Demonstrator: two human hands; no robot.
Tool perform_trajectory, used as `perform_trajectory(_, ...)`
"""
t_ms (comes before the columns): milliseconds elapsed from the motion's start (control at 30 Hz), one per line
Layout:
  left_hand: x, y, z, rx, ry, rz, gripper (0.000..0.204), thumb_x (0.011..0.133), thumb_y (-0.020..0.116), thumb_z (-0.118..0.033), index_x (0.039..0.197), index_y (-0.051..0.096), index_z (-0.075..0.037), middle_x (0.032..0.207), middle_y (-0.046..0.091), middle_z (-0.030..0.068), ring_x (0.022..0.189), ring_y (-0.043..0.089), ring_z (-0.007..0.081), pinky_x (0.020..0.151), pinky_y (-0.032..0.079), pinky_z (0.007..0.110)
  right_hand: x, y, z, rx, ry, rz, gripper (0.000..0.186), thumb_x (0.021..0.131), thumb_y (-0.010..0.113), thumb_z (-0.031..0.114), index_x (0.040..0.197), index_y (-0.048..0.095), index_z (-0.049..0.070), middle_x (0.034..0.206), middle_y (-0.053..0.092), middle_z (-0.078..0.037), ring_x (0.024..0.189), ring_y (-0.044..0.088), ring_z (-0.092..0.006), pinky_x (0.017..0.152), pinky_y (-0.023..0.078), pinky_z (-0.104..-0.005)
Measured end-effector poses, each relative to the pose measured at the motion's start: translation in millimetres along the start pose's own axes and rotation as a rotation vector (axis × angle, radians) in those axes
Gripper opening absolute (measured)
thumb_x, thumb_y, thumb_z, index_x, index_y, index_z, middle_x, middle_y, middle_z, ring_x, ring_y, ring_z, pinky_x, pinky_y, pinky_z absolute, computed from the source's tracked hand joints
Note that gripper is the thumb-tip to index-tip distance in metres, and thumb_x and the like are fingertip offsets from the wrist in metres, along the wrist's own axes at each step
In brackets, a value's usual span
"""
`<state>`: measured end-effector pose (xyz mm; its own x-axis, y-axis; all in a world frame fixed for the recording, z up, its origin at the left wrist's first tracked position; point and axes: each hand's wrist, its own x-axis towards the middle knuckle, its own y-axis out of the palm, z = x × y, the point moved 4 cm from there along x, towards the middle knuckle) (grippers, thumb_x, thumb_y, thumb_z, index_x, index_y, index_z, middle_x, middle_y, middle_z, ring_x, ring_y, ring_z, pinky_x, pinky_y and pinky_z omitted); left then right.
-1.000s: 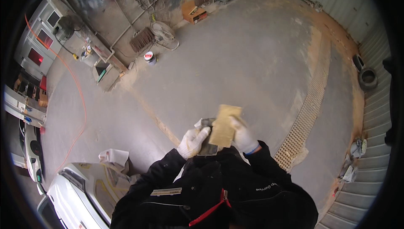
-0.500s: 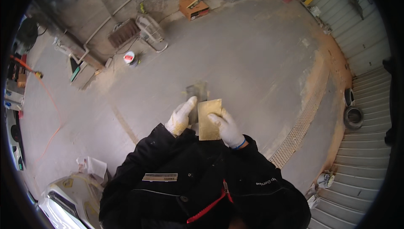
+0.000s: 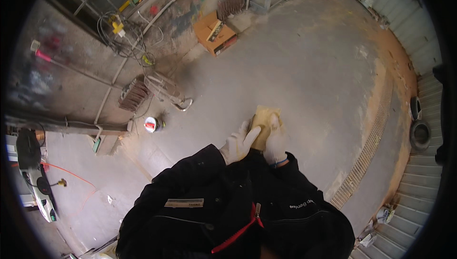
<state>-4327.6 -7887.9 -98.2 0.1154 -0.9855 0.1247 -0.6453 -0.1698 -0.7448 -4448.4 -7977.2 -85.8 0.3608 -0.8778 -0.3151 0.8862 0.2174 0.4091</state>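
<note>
In front of my chest, both gloved hands hold a tan rectangular sheet (image 3: pixel 260 134) that looks like sandpaper. My left hand (image 3: pixel 237 145) is closed on its left edge, the thumb lying over the face of the sheet. Closed on the right side is my right hand (image 3: pixel 274 143), its fingers reaching toward the top corner and slightly blurred. Both gloves are white knit. The dark grey flat piece seen earlier does not show; whether it lies behind the sheet I cannot tell.
A small white tub with a red top (image 3: pixel 151 124) stands on the floor at left. Behind it are a metal-framed stand (image 3: pixel 166 90) and an open cardboard box (image 3: pixel 214 34). A perforated floor grate (image 3: pixel 364 154) runs along the right, near a tyre (image 3: pixel 420 133).
Both hands and the tan sheet have shifted right in view. The dark grey piece has gone out of sight. The view has turned, bringing more of the left wall in.
</note>
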Motion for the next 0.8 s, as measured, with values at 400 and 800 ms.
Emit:
perform_trajectory(400, 277.0, -117.3, 207.2, -0.269, -0.177, -0.015, 0.053, 0.109, 0.050, -0.039, 0.150, 0.046, -0.005, 0.107, 0.070, 0.0197, 0.085, 0.074, 0.0311, 0.074, 0.058, 0.039, 367.6, 197.8, 38.3, -0.812, -0.215, 0.359, 0.042, 0.109, 0.057, 0.036, 0.132, 0.066, 0.002, 0.109, 0.074, -0.016, 0.094, 0.073, -0.0292, 0.084, 0.057, -0.0399)
perform_trajectory(800, 501.4, -141.3, 433.6, -1.470, -0.613, -0.517, 0.047, 0.097, 0.065, -0.025, 0.140, 0.054, -0.012, 0.091, 0.066, 0.0134, 0.071, 0.068, 0.0254, 0.062, 0.057, 0.037, 735.3, 281.8, 17.5, -1.278, 0.201, 0.525, 0.054, 0.103, 0.070, 0.027, 0.146, 0.056, -0.002, 0.109, 0.072, -0.010, 0.087, 0.071, -0.0181, 0.081, 0.058, -0.0312)
